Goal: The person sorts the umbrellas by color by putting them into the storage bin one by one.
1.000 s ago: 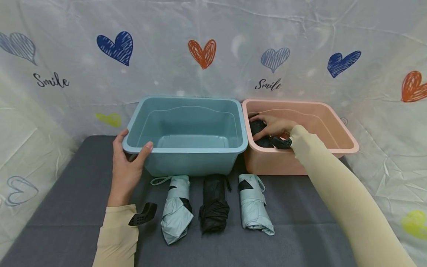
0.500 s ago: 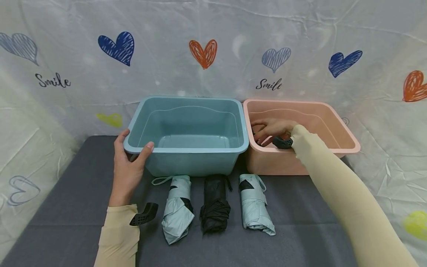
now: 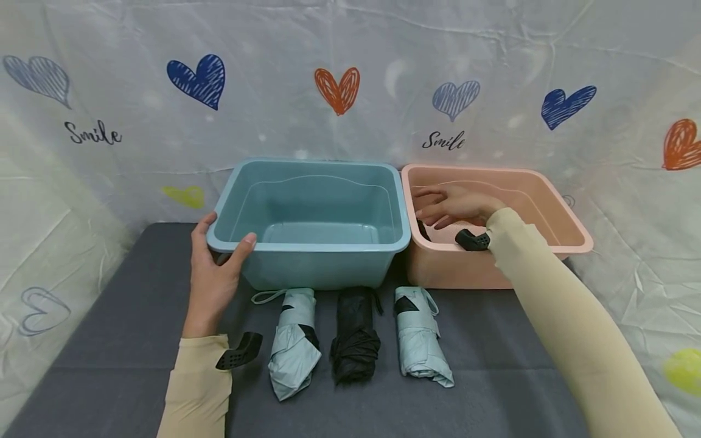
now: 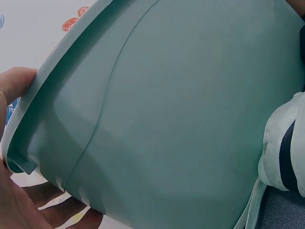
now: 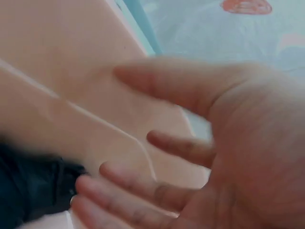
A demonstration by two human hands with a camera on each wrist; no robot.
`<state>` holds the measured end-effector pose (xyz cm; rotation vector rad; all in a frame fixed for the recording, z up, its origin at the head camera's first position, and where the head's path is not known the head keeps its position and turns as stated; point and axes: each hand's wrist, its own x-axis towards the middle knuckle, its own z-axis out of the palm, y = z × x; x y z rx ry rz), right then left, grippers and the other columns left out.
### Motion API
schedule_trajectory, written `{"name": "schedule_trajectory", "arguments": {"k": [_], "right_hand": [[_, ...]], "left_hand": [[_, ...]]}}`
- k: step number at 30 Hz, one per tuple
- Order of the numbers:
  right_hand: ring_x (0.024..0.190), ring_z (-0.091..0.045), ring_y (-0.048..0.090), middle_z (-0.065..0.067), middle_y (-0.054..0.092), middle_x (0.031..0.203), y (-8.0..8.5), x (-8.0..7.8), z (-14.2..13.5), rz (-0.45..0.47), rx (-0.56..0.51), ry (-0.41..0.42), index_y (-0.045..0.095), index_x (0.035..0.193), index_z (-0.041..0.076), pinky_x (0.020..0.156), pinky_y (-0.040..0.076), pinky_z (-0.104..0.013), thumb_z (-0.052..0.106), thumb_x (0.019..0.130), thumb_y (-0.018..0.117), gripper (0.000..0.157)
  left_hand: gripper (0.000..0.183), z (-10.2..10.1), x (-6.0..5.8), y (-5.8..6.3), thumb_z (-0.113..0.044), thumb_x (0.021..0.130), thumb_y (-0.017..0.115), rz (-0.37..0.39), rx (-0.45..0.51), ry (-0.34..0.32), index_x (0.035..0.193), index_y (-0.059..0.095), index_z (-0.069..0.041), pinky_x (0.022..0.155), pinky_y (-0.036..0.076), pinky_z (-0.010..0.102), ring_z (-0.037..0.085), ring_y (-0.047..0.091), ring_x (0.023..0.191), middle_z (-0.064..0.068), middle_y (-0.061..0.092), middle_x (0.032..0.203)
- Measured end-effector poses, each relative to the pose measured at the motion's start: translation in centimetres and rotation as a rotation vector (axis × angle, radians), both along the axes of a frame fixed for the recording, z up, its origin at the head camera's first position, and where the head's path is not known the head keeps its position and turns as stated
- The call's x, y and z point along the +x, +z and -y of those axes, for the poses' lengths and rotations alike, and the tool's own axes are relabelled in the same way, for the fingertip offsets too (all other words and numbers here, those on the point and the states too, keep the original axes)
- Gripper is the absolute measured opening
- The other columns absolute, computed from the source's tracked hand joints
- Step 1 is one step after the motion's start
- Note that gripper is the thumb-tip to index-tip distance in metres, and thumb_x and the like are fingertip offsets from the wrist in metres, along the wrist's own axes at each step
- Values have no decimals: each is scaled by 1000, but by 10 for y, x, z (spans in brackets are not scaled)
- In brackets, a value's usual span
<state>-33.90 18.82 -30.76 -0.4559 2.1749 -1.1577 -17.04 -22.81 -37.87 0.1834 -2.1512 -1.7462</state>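
Observation:
My left hand (image 3: 215, 274) grips the front-left corner of the blue plastic basin (image 3: 306, 267), with the thumb and fingers on either side of its rim. In the left wrist view the basin's wall (image 4: 181, 124) fills most of the picture. Over the left part of the pink basin (image 3: 460, 271), my right hand (image 3: 454, 205) has its fingers spread and holds nothing. A black bundle (image 3: 423, 231) lies below it, mostly hidden. In the right wrist view this dark bundle (image 5: 33, 186) is blurred, apart from the palm.
Before the basins, a folded pale blue umbrella (image 3: 294, 344), a black one (image 3: 355, 334) and another pale blue one (image 3: 421, 337) lie side by side on the dark grey tablecloth (image 3: 504, 389). A white curtain (image 3: 383, 36) with printed hearts hangs close behind.
My right hand has let go of the black bundle in the pink basin and risen a little, fingers spreading. The left hand keeps its grip on the blue basin.

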Motion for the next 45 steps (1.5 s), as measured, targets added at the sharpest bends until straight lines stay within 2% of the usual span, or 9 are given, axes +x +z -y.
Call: {"name": "schedule_trajectory", "arguments": {"k": [5, 9, 14, 17, 24, 30, 36, 42, 45], "right_hand": [[132, -39, 51, -16, 39, 155, 14, 20, -4, -95, -25, -17, 33, 158, 12, 106, 43, -52, 24, 96, 72, 74], [123, -31, 58, -12, 50, 148, 19, 45, -7, -275, 2, -49, 46, 153, 16, 100, 48, -51, 27, 94, 75, 66], [122, -31, 58, -11, 60, 138, 20, 83, -9, -471, -39, -111, 56, 146, 14, 99, 48, -51, 25, 94, 76, 57], [120, -30, 59, -11, 62, 134, 18, 104, -11, -510, -77, -138, 58, 143, 12, 99, 47, -48, 23, 94, 76, 53], [115, -29, 61, -6, 63, 130, 5, 146, -20, -574, -190, -154, 59, 141, 14, 95, 50, -30, 13, 95, 74, 49], [112, -28, 62, -9, 63, 129, -19, 171, -28, -588, -226, -165, 59, 141, 13, 91, 52, -30, 8, 93, 75, 51], [109, -25, 63, -5, 66, 123, -57, 175, -27, -569, -125, -113, 60, 140, 12, 89, 53, -36, 18, 90, 80, 54], [106, -34, 62, -13, 62, 125, -95, 173, -20, -438, -51, -62, 57, 143, 8, 87, 54, -44, 26, 89, 82, 62], [103, -31, 62, -16, 60, 123, -106, 174, -15, -366, -40, -39, 54, 146, 9, 86, 54, -46, 30, 89, 81, 66]], "left_hand": [[84, 0, 0, 1, -29, 97, 69, -6, 7, 5, 161, 16, -25, 112, 33, 52, 30, 36, 143, 9, 27, 160], [83, -1, 0, 1, -29, 97, 69, -10, 10, 7, 161, 16, -26, 112, 32, 53, 30, 35, 144, 9, 26, 160], [83, -1, -1, 0, -29, 97, 69, -16, 20, 0, 161, 16, -27, 112, 31, 53, 30, 34, 144, 9, 25, 160], [83, -1, -1, -1, -28, 98, 69, -22, 33, -6, 161, 16, -26, 112, 31, 52, 31, 34, 145, 10, 25, 161], [83, -1, -1, -1, -27, 98, 69, -23, 46, -8, 162, 16, -25, 113, 30, 52, 30, 33, 146, 10, 24, 161], [83, 0, -1, -1, -28, 98, 69, -16, 45, -13, 162, 15, -26, 113, 30, 52, 30, 33, 146, 10, 24, 161], [83, 0, -2, -2, -28, 97, 69, -19, 53, -9, 161, 16, -28, 113, 30, 51, 30, 33, 146, 9, 25, 161], [83, 1, -1, -4, -29, 98, 68, -5, 35, -8, 161, 15, -29, 113, 30, 53, 30, 32, 146, 9, 23, 162], [83, 1, -1, -4, -30, 98, 68, -3, 30, -13, 161, 15, -29, 112, 31, 53, 31, 33, 145, 9, 23, 161]]}}
